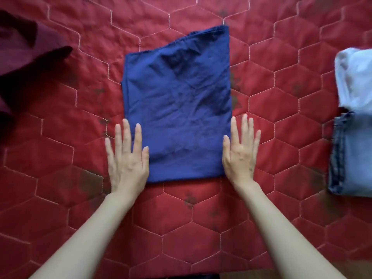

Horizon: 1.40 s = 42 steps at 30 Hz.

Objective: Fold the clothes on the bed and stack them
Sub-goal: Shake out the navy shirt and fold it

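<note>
A person's two bare hands lie flat, palms down, fingers straight and gripping nothing. The left hand (127, 158) and the right hand (240, 152) bracket the near corners of a folded, dark blue, rectangular cotton garment (178, 105), which sits between them and stretches away from the fingertips on a red quilted bedspread stitched in hexagons (181, 218). The left hand's inner fingers overlap the cloth's edge; the right hand's thumb side touches the opposite edge.

The step in hand appears to be squaring and smoothing the fold. To do it well, the palms would likely press outward from the middle, evening the slanted far edge before any further fold or lift.

The blue cloth is creased, with its far edge angled, higher on the right-hand side.

Well beyond the right hand lie a folded pale blue denim piece (350, 158) and a white garment (356, 77). Well beyond the left hand sits a dark maroon garment (22, 51).
</note>
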Available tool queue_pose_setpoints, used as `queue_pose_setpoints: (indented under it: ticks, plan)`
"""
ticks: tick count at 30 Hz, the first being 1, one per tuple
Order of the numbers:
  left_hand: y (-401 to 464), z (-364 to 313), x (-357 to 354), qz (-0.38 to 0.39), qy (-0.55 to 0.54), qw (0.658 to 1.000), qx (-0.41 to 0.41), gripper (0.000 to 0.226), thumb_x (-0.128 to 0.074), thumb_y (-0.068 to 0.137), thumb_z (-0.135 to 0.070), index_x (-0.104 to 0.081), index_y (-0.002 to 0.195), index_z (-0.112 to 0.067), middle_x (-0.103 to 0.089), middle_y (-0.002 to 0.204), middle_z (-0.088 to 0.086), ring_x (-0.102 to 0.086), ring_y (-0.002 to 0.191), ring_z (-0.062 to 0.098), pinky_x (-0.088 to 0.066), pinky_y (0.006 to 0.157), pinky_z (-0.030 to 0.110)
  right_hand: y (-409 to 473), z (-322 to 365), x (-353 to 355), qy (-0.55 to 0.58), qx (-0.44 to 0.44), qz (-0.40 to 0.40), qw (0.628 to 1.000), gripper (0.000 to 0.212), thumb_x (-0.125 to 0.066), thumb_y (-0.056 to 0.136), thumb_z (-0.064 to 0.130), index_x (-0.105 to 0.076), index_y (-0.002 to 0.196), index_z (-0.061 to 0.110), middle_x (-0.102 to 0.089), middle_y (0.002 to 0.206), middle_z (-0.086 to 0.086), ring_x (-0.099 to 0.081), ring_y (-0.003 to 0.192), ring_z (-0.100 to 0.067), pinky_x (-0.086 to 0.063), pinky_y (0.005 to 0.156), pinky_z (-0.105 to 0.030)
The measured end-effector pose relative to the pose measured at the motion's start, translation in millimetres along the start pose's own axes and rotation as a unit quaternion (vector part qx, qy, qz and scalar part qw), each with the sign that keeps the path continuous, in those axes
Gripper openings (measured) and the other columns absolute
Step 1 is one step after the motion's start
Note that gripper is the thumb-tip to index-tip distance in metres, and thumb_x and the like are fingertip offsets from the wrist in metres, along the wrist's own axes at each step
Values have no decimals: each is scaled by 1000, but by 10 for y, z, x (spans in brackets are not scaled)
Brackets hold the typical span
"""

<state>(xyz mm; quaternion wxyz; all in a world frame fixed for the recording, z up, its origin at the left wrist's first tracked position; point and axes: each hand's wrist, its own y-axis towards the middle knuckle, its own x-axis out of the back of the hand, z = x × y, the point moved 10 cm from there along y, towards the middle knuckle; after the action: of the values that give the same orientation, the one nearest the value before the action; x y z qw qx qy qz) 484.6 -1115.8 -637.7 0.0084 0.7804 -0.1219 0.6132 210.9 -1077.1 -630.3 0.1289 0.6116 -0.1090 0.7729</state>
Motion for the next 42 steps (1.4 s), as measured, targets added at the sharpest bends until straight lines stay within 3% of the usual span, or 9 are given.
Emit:
queue_pose_setpoints:
  ticks: [6,12,15,18,20,25,30,35,42]
  plan:
    - [1128,-745,102,-34,34,988,-149,54,-33,100,-26,-25,152,-15,-14,160,10,-10,148,29,-5,117,52,1064,1173,-40,-21,176,-17,984,48,-34,101,28,-35,148,17,-25,156,-15,-20,146,-30,-14,119,-51]
    - [2141,-540,-239,11,82,988,-133,57,-23,101,-44,-12,154,-24,-4,162,6,-3,149,24,1,118,51,2051,1244,-478,-159,229,44,959,52,-20,103,41,-16,154,29,-8,162,-6,-3,149,-23,1,118,-51]
    - [2248,-55,-225,0,43,998,-40,57,-23,101,-44,-11,154,-28,-6,162,7,-1,149,25,1,117,51,2204,665,-446,-123,123,36,984,54,-24,102,46,-13,153,32,-7,162,-3,-1,149,-21,3,117,-51]
    - [2115,447,-118,1,28,998,60,56,-21,102,-40,-10,155,-23,-1,162,10,2,149,27,1,118,53,2041,63,-283,-39,-36,23,998,54,-25,103,42,-15,154,25,-7,162,-7,1,149,-21,1,118,-53]
    - [1944,608,76,-27,7,996,88,56,-25,103,-35,-12,155,-16,-1,162,13,1,149,29,0,117,55,1805,-11,-76,-7,-48,-9,999,54,-28,104,39,-19,153,20,-10,161,-10,0,149,-23,-1,119,-52]
    - [1085,5,350,-83,-7,995,-53,57,-27,100,-35,-20,153,-14,-11,161,13,-7,148,31,-4,116,55,761,529,177,27,129,-14,991,53,-34,100,40,-35,148,17,-24,157,-13,-15,148,-29,-9,118,-49]
    - [-170,-772,-257,41,37,969,-240,55,-31,98,-40,-39,147,-15,-24,158,10,-21,146,29,-14,115,57,-416,644,-152,5,231,98,968,60,-44,96,49,-38,147,18,-26,156,-14,-19,147,-28,-16,118,-54]
    - [-682,-443,-529,82,69,969,-225,70,-40,90,-59,-40,147,-17,-30,155,10,-29,143,29,-22,115,55,-888,218,-270,-17,205,117,972,59,-54,95,39,-38,147,15,-28,155,-14,-24,145,-28,-21,117,-52]
    - [-610,-195,-2,-58,37,958,-277,35,-61,83,-10,-68,116,-4,-63,126,15,-58,119,37,-43,101,54,-772,248,34,-30,272,-6,962,42,-57,81,-4,-66,121,5,-64,124,-13,-60,117,-30,-44,102,-54]
